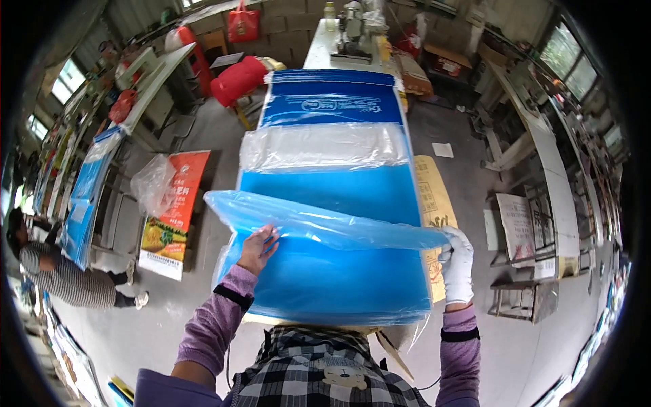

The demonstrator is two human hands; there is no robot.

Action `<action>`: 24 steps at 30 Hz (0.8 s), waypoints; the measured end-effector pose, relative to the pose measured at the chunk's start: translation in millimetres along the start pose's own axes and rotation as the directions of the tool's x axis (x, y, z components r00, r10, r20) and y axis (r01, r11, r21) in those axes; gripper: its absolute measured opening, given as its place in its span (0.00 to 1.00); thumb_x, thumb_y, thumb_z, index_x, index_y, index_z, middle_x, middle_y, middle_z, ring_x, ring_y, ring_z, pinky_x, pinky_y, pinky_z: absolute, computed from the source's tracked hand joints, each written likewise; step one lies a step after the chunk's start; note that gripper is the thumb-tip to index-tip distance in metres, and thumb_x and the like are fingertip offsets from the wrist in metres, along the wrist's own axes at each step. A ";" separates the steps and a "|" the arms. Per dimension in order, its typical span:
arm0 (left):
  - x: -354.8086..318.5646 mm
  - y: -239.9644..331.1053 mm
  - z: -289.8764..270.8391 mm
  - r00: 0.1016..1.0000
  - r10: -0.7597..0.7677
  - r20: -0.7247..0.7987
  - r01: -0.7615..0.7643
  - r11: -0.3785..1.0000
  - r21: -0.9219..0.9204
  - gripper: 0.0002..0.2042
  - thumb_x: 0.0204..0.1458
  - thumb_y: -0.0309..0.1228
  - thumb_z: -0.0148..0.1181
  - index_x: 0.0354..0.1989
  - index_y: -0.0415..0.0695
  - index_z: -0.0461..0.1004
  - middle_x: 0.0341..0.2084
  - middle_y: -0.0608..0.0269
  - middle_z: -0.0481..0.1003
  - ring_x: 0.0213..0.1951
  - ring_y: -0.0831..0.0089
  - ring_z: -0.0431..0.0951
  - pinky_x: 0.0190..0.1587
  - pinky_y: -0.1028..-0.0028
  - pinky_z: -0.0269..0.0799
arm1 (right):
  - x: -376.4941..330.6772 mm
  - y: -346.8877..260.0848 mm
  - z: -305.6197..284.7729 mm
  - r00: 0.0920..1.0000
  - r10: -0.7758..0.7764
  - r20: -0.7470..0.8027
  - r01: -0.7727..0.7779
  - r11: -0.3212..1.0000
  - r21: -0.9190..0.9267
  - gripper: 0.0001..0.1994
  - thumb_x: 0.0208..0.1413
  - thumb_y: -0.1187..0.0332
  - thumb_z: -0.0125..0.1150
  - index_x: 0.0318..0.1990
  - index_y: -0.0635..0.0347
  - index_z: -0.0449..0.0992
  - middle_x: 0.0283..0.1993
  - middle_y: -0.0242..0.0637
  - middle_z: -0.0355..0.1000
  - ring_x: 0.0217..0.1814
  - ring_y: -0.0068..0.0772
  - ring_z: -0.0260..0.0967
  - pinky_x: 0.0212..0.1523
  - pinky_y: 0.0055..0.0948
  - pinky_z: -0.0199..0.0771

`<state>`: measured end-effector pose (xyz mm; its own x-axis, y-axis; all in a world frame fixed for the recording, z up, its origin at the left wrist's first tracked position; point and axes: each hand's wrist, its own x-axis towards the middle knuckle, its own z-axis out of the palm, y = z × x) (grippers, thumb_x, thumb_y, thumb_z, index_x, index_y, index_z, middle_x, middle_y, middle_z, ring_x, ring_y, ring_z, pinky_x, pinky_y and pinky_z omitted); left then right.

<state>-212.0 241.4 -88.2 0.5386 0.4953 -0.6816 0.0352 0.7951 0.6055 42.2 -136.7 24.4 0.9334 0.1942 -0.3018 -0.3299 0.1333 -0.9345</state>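
Note:
A stack of blue plastic bags (339, 285) lies flat in front of me, with a dark blue printed band across its far end. One translucent blue plastic bag (305, 220) is lifted and folded across the stack in a loose, slanting strip. My right hand (458, 264), in a white glove, pinches the right end of this bag at the stack's right edge. Bare and with its fingers apart, my left hand (259, 249) is at the near edge of the lifted bag, towards the left. A clear plastic bundle (322, 147) lies across the stack farther away.
Beyond the stack, a white table (317, 51) bears a sewing machine (352, 30). An orange printed sack (178, 203) and a clear bag (153, 183) are at the left, near another person (68, 275). A wooden stool (522, 298) stands at the right; a yellow sack (434, 190) shows beside the stack.

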 end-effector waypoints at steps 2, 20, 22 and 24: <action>14.8 -8.7 -24.5 0.962 0.132 -0.237 -0.105 0.987 0.121 0.06 0.55 0.31 0.62 0.40 0.50 0.77 0.33 0.70 0.77 0.35 0.77 0.75 0.41 0.71 0.74 | 2.5 -1.6 10.9 1.000 0.007 0.030 -0.007 1.000 -0.012 0.09 0.57 0.73 0.52 0.41 0.61 0.78 0.20 0.23 0.65 0.14 0.12 0.51 0.15 0.13 0.53; 10.1 44.2 -78.7 0.925 0.215 -0.313 -0.251 0.965 -0.078 0.07 0.60 0.34 0.51 0.34 0.46 0.71 0.28 0.70 0.72 0.33 0.77 0.70 0.41 0.74 0.67 | -31.2 31.4 -40.3 0.993 -0.083 0.082 0.090 0.992 -0.084 0.09 0.61 0.70 0.51 0.40 0.61 0.79 0.18 0.26 0.68 0.11 0.11 0.52 0.12 0.11 0.53; 18.3 41.9 -82.5 0.898 0.276 -0.343 -0.304 0.952 -0.029 0.08 0.61 0.31 0.51 0.30 0.44 0.72 0.26 0.69 0.72 0.28 0.78 0.70 0.33 0.77 0.67 | -34.3 32.6 -41.4 0.994 -0.065 0.088 0.074 0.992 -0.098 0.09 0.61 0.70 0.52 0.40 0.61 0.79 0.18 0.26 0.68 0.11 0.11 0.52 0.12 0.11 0.54; 28.9 41.1 -80.9 0.866 0.308 -0.395 -0.325 0.945 0.026 0.08 0.61 0.31 0.51 0.30 0.43 0.72 0.24 0.68 0.72 0.25 0.78 0.69 0.29 0.78 0.66 | -37.1 32.4 -46.1 0.995 -0.045 0.090 0.055 0.992 -0.112 0.08 0.61 0.71 0.52 0.40 0.60 0.79 0.18 0.26 0.68 0.11 0.11 0.52 0.12 0.11 0.54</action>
<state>-263.1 316.7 -116.3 0.1447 0.8120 -0.5655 -0.1200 0.5817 0.8045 3.4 -184.4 -3.3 0.9307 0.2750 -0.2413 -0.2603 0.0344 -0.9649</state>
